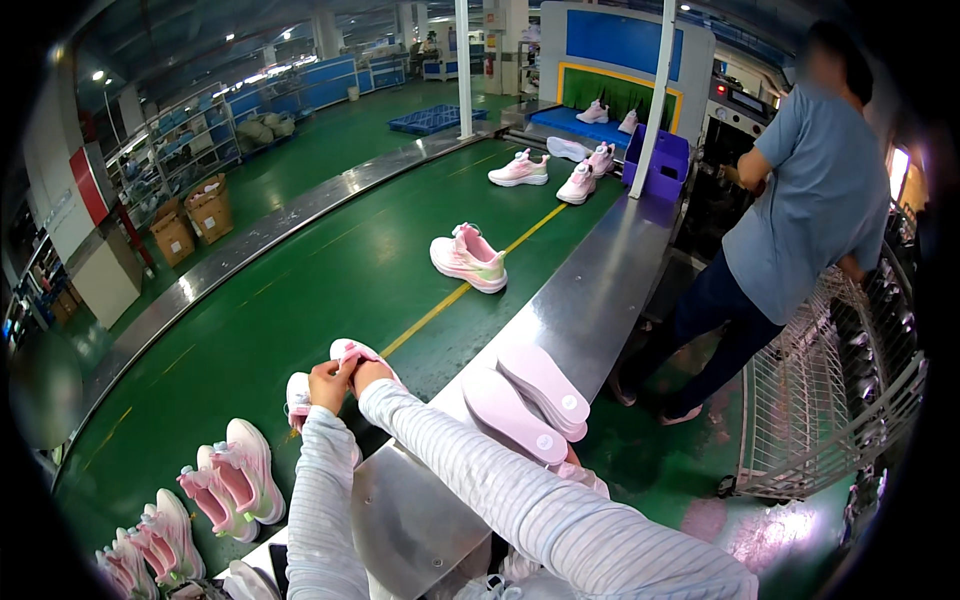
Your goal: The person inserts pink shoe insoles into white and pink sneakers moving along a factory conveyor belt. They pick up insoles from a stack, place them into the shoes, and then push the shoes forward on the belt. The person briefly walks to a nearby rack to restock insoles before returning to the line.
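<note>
A pink and white sneaker (352,347) rests on the green conveyor belt in front of me, with both my hands at its opening. My left hand (327,386) is closed, its fingers pinching the sneaker's upper edge. My right hand (371,373) reaches into the opening, its fingers mostly hidden by the shoe. Another pink sneaker (297,396) stands just left of my left hand, partly covered by it. Beside my right forearm, pale pink insoles (513,415) lie on the metal ledge (567,320).
Several sneakers (240,470) line the near left. A single sneaker (468,258) sits farther up the belt, with more beyond. Purple bins (660,160) stand near a white post (652,110). At right, a person in a blue shirt (800,200) stands by a wire cart (800,390).
</note>
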`<state>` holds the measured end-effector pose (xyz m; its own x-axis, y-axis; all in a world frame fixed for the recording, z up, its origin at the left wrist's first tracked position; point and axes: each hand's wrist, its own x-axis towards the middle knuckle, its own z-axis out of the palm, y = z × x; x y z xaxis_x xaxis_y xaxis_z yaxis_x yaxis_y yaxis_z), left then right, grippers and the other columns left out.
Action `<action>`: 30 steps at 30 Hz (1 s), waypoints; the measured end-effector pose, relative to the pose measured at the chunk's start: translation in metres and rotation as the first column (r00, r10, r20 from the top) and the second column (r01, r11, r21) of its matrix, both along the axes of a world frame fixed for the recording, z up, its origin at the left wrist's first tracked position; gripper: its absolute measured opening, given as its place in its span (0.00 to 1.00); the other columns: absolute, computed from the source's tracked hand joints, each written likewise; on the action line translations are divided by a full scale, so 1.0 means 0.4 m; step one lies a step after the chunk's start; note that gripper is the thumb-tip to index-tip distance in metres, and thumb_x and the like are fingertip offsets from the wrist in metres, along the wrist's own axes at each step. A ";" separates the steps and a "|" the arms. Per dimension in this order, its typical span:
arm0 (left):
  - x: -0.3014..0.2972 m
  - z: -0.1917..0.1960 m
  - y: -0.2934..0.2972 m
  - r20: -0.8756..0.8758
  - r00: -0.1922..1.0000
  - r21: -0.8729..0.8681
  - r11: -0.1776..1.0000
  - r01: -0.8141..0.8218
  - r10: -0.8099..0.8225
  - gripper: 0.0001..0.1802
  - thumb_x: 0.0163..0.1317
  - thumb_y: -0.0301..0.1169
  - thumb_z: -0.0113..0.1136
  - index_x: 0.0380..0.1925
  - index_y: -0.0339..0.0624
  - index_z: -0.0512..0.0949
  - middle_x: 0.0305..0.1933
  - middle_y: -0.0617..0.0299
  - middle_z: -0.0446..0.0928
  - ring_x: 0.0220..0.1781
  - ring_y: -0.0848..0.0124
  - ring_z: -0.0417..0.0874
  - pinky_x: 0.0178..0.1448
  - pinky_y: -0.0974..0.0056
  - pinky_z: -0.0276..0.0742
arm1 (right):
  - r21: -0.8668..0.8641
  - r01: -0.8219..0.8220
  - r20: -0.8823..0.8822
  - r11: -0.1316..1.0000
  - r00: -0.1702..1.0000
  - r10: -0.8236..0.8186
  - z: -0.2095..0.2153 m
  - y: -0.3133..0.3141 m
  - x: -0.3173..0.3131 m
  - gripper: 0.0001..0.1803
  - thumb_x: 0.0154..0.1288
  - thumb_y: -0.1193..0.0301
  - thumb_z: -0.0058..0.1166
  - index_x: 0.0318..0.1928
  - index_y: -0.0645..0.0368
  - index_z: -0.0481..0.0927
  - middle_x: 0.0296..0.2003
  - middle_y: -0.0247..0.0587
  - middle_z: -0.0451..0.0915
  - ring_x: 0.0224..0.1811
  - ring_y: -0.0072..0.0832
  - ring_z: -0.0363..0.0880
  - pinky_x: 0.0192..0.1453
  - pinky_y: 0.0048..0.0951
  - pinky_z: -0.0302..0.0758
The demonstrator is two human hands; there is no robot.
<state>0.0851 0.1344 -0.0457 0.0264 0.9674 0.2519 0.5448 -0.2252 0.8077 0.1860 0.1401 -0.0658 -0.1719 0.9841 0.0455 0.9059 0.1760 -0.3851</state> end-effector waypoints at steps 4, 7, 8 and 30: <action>-0.033 -0.034 0.036 0.064 0.997 -0.062 0.997 0.051 -0.047 0.20 0.49 0.46 0.59 0.21 0.36 0.79 0.15 0.59 0.74 0.19 0.75 0.73 0.25 0.68 0.66 | 0.003 -0.039 -0.054 0.999 0.998 0.039 0.022 -0.032 -0.006 0.14 0.58 0.66 0.41 0.38 0.58 0.76 0.45 0.48 0.72 0.48 0.39 0.71 0.50 0.35 0.68; -0.042 0.006 0.032 0.053 0.991 -0.182 0.975 0.127 -0.119 0.17 0.50 0.43 0.60 0.23 0.38 0.79 0.16 0.64 0.73 0.20 0.79 0.71 0.26 0.70 0.66 | 0.126 -0.040 -0.203 0.991 0.977 0.065 0.043 -0.126 0.032 0.14 0.58 0.66 0.41 0.39 0.59 0.76 0.47 0.49 0.71 0.50 0.40 0.69 0.51 0.35 0.67; -0.034 0.012 0.010 0.135 0.977 -0.095 0.979 0.180 -0.167 0.15 0.51 0.40 0.60 0.26 0.36 0.78 0.19 0.62 0.74 0.21 0.76 0.72 0.28 0.70 0.68 | 0.421 0.015 -0.321 0.907 0.938 0.134 0.032 -0.189 0.051 0.13 0.55 0.69 0.45 0.40 0.60 0.75 0.53 0.47 0.67 0.56 0.41 0.64 0.57 0.34 0.64; 0.090 -0.091 -0.005 -0.765 0.080 -0.628 0.767 0.129 -0.640 0.11 0.51 0.34 0.47 0.24 0.43 0.79 0.32 0.55 0.78 0.34 0.59 0.79 0.39 0.60 0.74 | -0.013 0.081 -0.912 0.997 0.407 -0.045 -0.048 -0.679 0.365 0.07 0.58 0.80 0.44 0.35 0.63 0.75 0.25 0.40 0.77 0.25 0.24 0.75 0.30 0.22 0.70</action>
<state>0.1211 0.1324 -0.0822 0.3761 0.7130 -0.5918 0.8127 -0.5606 -0.1590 0.3321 -0.1313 -0.0849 0.0512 0.9854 0.1623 0.0331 0.1607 -0.9864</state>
